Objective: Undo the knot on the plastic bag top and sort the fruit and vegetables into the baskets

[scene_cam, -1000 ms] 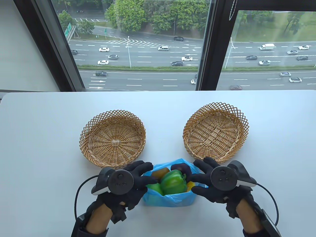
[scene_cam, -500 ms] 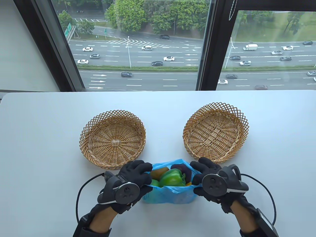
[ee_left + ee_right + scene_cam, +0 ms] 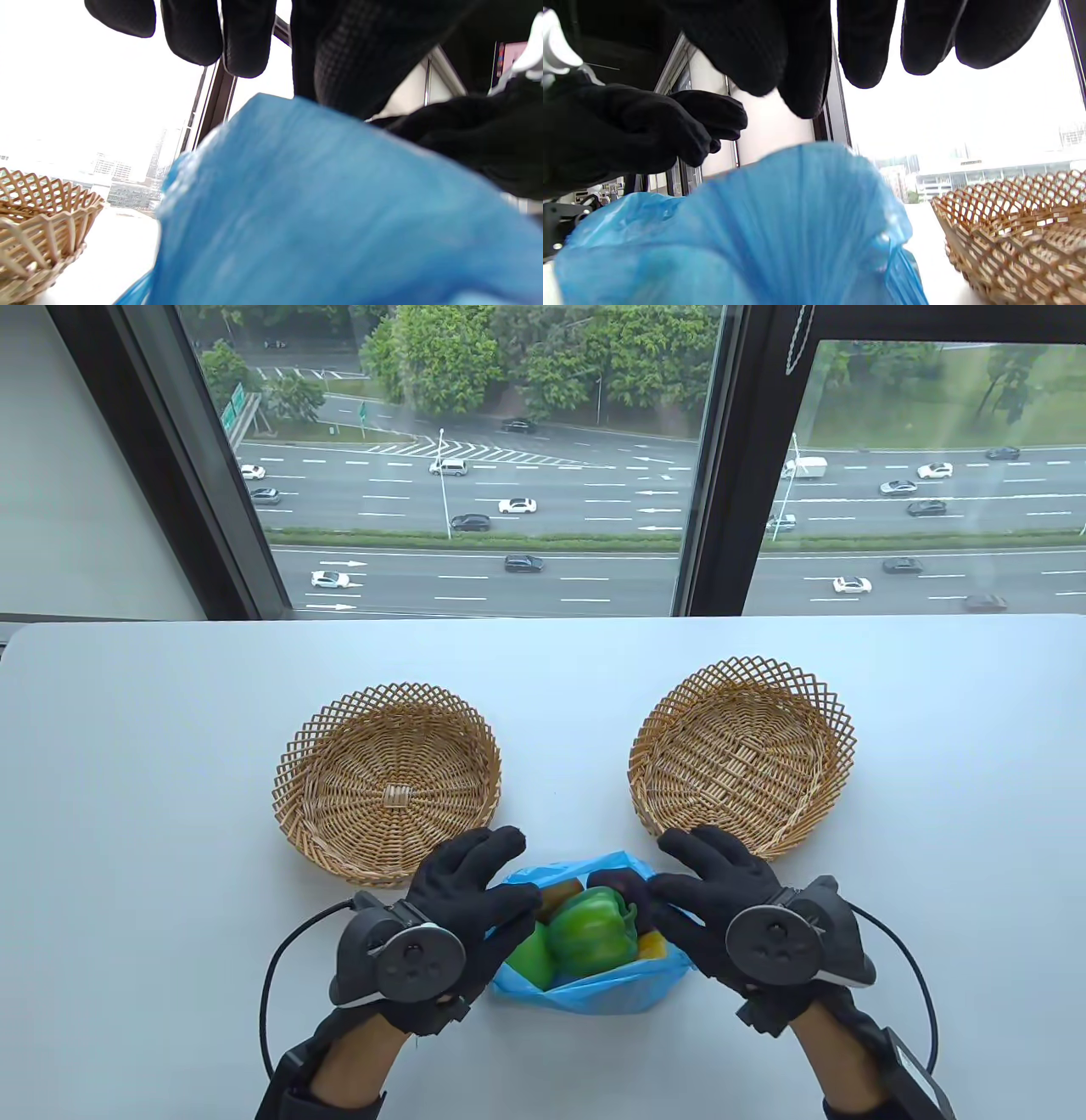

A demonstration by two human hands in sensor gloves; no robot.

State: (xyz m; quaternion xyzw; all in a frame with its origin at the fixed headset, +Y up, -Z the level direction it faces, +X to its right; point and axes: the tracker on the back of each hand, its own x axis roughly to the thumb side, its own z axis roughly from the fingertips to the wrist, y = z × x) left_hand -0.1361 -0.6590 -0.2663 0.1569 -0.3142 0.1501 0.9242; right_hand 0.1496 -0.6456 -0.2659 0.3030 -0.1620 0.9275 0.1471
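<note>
Blue bag open at the near table edge; both hands above its mouth, holding nothing.

The blue plastic bag [image 3: 594, 991] sits on the white table [image 3: 127, 780], mouth open, just in front of the gap between the left basket [image 3: 386, 780] and the right basket [image 3: 742, 759]. Inside show a green bell pepper [image 3: 591, 929], a second green item [image 3: 528, 957], a dark purple item [image 3: 624, 886], a brown one and a yellow one, each partly hidden. The left hand [image 3: 471, 891] hovers over the bag's left edge with fingers spread and relaxed, gripping nothing. The right hand [image 3: 721, 882] does likewise over the right edge, fingers extended. Both wrist views show fingertips clear above the plastic.
</note>
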